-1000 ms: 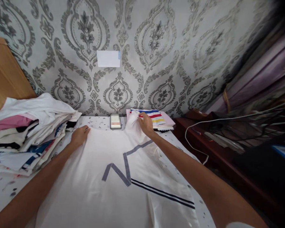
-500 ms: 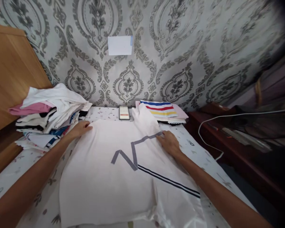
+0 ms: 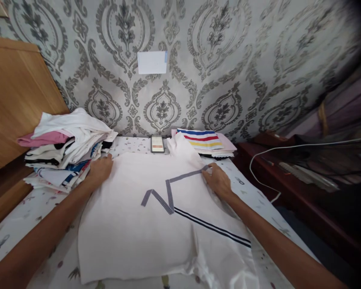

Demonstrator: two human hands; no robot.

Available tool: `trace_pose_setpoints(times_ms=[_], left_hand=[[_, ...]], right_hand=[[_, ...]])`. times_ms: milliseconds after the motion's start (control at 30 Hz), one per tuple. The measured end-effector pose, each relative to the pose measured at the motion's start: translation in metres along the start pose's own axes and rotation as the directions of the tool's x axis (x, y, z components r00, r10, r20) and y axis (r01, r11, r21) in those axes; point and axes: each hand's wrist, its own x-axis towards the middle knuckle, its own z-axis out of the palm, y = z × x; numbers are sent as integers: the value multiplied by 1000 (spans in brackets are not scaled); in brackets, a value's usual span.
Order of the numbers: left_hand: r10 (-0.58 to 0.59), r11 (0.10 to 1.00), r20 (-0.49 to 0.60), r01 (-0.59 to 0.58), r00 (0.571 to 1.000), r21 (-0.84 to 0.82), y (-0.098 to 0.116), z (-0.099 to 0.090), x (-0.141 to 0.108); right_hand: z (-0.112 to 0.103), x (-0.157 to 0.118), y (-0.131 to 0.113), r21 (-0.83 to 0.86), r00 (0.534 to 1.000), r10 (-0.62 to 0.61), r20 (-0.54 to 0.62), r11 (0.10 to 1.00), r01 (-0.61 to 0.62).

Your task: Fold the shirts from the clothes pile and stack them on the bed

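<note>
A white shirt [image 3: 132, 237] with dark stripes lies spread out on the patterned bed sheet, its shiny striped part folded over at the lower right. At the shirt's far left edge, my left hand [image 3: 101, 171] has its fingers closed on the fabric, the fingertips partly hidden. My right hand [image 3: 218, 180] pinches the shirt's right side at the end of a thin striped band. One sleeve points toward the wall, between a small phone-like device [image 3: 157, 143] and a folded stack of clothes [image 3: 200, 140].
A tall pile of clothes [image 3: 75, 128] stands at the left against a wooden headboard [image 3: 21, 88]. Patterned wallpaper with a white card [image 3: 152, 62] rises behind the bed. At the right, a white cable [image 3: 252, 160] hangs by a dark red wooden surface [image 3: 246, 150].
My left hand has shifted slightly nearer along the shirt's left edge. The striped band at my right hand lies straighter. The camera view has tilted up a little.
</note>
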Motion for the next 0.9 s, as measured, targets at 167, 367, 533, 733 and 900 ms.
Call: trace_pose_setpoints(times_ms=[167, 367, 533, 733, 900], left_hand=[[416, 877, -89, -425, 905, -224, 47, 11, -10], [433, 875, 85, -395, 898, -281, 42, 35, 25], [350, 914, 41, -332, 936, -233, 7, 40, 50], [167, 763, 3, -127, 986, -633, 0, 28, 43], [-96, 572, 115, 149, 989, -807, -41, 15, 7]], right_hand=[[10, -3, -27, -3, 854, -505, -124, 861, 508], [29, 16, -35, 74, 809, -588, 12, 807, 586], [33, 37, -11, 45, 874, -485, -29, 873, 486], [33, 34, -7, 64, 866, -499, -38, 864, 500], [30, -10, 6, 59, 792, -596, -130, 793, 606]])
